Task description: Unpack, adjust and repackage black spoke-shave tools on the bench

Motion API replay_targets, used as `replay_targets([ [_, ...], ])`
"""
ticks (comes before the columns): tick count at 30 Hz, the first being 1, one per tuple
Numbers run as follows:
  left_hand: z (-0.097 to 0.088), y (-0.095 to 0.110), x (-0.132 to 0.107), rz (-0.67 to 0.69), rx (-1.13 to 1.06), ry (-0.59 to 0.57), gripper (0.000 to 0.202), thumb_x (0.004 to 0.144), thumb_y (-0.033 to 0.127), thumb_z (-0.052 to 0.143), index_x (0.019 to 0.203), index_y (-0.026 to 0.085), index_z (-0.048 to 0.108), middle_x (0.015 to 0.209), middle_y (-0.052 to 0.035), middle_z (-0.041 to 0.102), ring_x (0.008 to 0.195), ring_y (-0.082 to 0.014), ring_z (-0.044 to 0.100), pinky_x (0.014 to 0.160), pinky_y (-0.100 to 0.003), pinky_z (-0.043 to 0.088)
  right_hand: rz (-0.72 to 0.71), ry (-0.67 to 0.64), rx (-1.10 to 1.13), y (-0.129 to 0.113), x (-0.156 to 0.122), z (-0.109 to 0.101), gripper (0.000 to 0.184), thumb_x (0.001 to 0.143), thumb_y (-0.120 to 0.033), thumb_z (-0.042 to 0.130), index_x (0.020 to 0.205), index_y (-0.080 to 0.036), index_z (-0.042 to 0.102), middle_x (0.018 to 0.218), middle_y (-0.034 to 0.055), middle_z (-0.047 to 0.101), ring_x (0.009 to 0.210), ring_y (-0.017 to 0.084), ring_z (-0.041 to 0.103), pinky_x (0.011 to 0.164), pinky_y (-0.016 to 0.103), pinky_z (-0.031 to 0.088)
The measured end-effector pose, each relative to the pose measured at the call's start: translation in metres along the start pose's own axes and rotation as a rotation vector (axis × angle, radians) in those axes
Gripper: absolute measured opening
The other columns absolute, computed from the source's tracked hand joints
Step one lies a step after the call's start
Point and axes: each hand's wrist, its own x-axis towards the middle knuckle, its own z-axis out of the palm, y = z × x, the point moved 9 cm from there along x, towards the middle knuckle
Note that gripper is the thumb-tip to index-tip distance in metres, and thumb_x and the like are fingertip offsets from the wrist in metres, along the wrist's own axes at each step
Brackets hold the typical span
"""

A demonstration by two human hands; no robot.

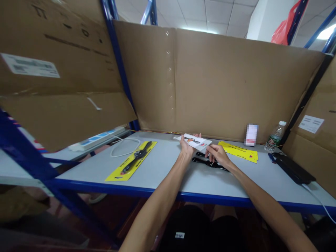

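My left hand (187,146) holds a white printed card (195,141) with a black tool pictured on it, just above the grey table (162,168). My right hand (217,154) is closed in a pinch on a black tool (207,162) lying on the table under it. Another black piece (201,154) lies beside it. A stack of yellow cards (239,151) sits to the right of my right hand.
A yellow card with a black brush (132,160) lies at the left, near a white cable (123,147) and a power strip (97,138). A water bottle (274,136), a small white box (251,134) and a black device (292,168) stand at right. Cardboard walls surround the table.
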Motion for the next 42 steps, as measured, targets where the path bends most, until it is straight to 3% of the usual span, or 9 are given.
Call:
replay_targets([
  [7,-0.007,0.003,0.007,0.019,0.017,0.054,0.054,0.100,0.061,0.032,0.115,0.016,0.058,0.098,-0.0124,0.065,0.080,-0.0238,0.068,0.067,-0.042,0.062,-0.032,0.005,0.009,-0.011,-0.004,0.001,0.044,0.076,-0.061,0.071,0.068,-0.019,0.059,0.063,-0.0002,0.067,0.040,0.008,0.053,0.037,0.019,0.038],
  [12,-0.007,0.003,0.006,0.034,0.007,0.055,0.051,0.100,0.061,0.033,0.109,0.017,0.058,0.092,-0.0102,0.063,0.080,-0.0229,0.068,0.068,-0.041,0.063,0.040,0.052,0.095,-0.003,-0.005,-0.003,0.034,0.074,-0.048,0.072,0.068,-0.020,0.054,0.062,-0.0003,0.066,0.041,0.009,0.051,0.038,0.021,0.037],
  [14,-0.005,0.004,0.005,0.052,-0.013,0.035,0.051,0.099,0.062,0.036,0.105,0.017,0.057,0.088,-0.0089,0.061,0.077,-0.0219,0.067,0.069,-0.041,0.063,0.035,0.142,0.097,-0.001,-0.006,-0.009,0.034,0.072,-0.045,0.074,0.072,-0.022,0.049,0.062,-0.0033,0.063,0.040,0.009,0.048,0.037,0.021,0.035],
  [18,-0.004,0.003,0.001,0.071,-0.043,0.031,0.046,0.097,0.062,0.040,0.101,0.019,0.055,0.088,-0.0078,0.061,0.077,-0.0206,0.067,0.071,-0.040,0.064,-0.117,0.418,-0.013,-0.014,-0.014,-0.030,0.039,0.072,-0.042,0.076,0.077,-0.025,0.041,0.066,-0.0071,0.053,0.044,0.008,0.040,0.039,0.021,0.030],
  [22,-0.003,-0.001,0.000,0.065,-0.029,0.039,0.044,0.099,0.060,0.037,0.100,0.019,0.053,0.087,-0.0065,0.059,0.076,-0.0192,0.066,0.069,-0.039,0.064,-0.148,0.438,-0.073,-0.022,-0.017,-0.029,0.034,0.076,-0.044,0.073,0.073,-0.024,0.046,0.067,-0.0036,0.050,0.053,0.011,0.043,0.045,0.023,0.034],
  [27,-0.001,0.001,-0.003,0.088,-0.013,0.023,0.046,0.099,0.061,0.035,0.098,0.019,0.053,0.085,-0.0064,0.059,0.076,-0.0197,0.065,0.071,-0.041,0.064,-0.159,0.434,-0.147,-0.030,-0.020,-0.027,0.027,0.078,-0.046,0.070,0.075,-0.023,0.057,0.075,0.0018,0.059,0.068,0.016,0.054,0.052,0.025,0.041],
  [35,-0.002,0.001,-0.003,0.098,-0.052,0.040,0.045,0.099,0.061,0.039,0.099,0.019,0.054,0.092,-0.0084,0.059,0.082,-0.0198,0.066,0.073,-0.039,0.064,-0.202,0.432,-0.231,-0.031,-0.022,-0.028,0.019,0.082,-0.040,0.067,0.079,-0.022,0.062,0.076,0.0007,0.061,0.059,0.013,0.049,0.053,0.025,0.038],
  [39,-0.001,0.001,-0.003,0.104,-0.037,0.026,0.046,0.099,0.061,0.039,0.100,0.019,0.055,0.095,-0.0096,0.061,0.087,-0.0212,0.067,0.076,-0.039,0.064,-0.259,0.471,-0.241,-0.037,-0.024,-0.029,0.018,0.081,-0.038,0.068,0.077,-0.021,0.065,0.076,0.0028,0.065,0.067,0.017,0.057,0.058,0.027,0.043],
  [42,-0.001,0.002,-0.002,0.123,-0.047,0.023,0.043,0.099,0.061,0.042,0.099,0.020,0.055,0.095,-0.0088,0.061,0.088,-0.0215,0.067,0.076,-0.040,0.064,-0.195,0.500,-0.169,-0.030,-0.022,-0.036,0.022,0.078,-0.042,0.070,0.077,-0.021,0.068,0.072,0.0030,0.064,0.058,0.016,0.053,0.049,0.026,0.038],
])
